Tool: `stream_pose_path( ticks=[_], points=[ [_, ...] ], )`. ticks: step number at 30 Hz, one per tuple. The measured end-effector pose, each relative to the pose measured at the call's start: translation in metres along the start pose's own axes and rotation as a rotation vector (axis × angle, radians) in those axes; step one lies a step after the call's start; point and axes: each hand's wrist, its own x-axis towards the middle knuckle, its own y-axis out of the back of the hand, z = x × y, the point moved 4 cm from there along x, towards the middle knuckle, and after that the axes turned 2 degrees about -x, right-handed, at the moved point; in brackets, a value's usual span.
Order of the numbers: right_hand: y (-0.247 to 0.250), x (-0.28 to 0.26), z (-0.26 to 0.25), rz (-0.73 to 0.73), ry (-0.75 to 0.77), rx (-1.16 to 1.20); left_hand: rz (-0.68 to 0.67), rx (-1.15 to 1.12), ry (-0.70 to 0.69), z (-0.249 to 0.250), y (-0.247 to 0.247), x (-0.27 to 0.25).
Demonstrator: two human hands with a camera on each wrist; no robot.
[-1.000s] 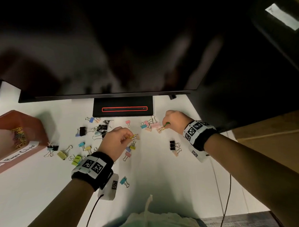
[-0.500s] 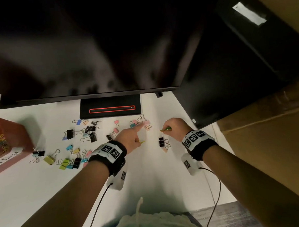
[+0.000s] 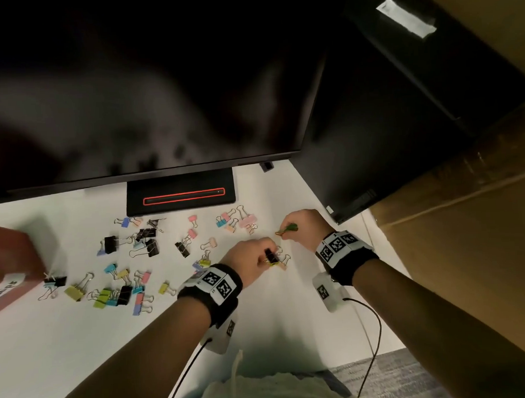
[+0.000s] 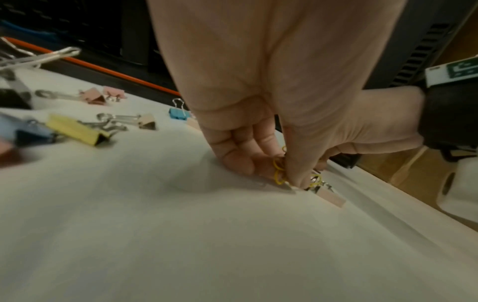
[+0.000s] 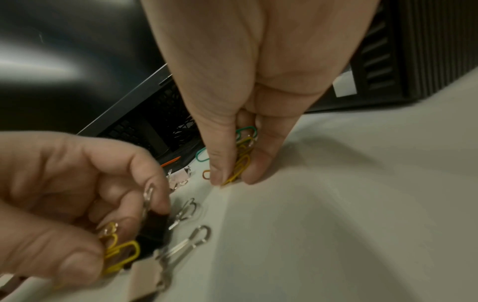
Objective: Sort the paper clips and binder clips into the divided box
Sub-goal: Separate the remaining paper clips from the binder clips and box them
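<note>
My left hand (image 3: 268, 258) pinches several yellow paper clips (image 5: 119, 255) and its fingers close on a black binder clip (image 5: 152, 230) on the white desk (image 3: 290, 318). A beige binder clip (image 4: 331, 198) lies against it. Just beyond, my right hand (image 3: 283, 231) pinches a bunch of yellow and green paper clips (image 5: 241, 161) with its fingertips (image 5: 217, 177) down on the desk. Many coloured and black binder clips (image 3: 121, 292) lie scattered to the left. The red-brown divided box (image 3: 20, 257) stands at the far left edge with paper clips inside.
A dark monitor (image 3: 148, 98) hangs over the desk on a black stand base (image 3: 180, 196). A black computer case (image 3: 372, 134) stands at the right, beside cardboard (image 3: 467, 235). Wrist-camera cables (image 3: 373, 344) trail off the front edge.
My left hand has drawn back from the pink clips, moved right and taken hold of the black binder clip. The right hand stays in place with its paper clips. The head view has shifted.
</note>
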Motion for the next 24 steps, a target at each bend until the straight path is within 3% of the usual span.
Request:
stream_pose_path(
  ticks=[4, 12, 18, 24],
  points=[
    [-0.001, -0.001, 0.002, -0.004, 0.009, 0.010, 0.051, -0.159, 0.008, -0.012, 0.003, -0.007],
    [-0.004, -0.007, -0.009, -0.098, 0.143, -0.026, 0.166, -0.198, 0.077, -0.042, 0.028, -0.034],
    [-0.020, -0.003, -0.021, -0.276, 0.266, -0.307, 0.246, -0.269, 0.117, -0.055, 0.053, -0.062],
    [-0.024, -0.003, -0.023, -0.291, 0.303, -0.439, 0.401, -0.264, 0.161, -0.071, 0.082, -0.097]
  ],
)
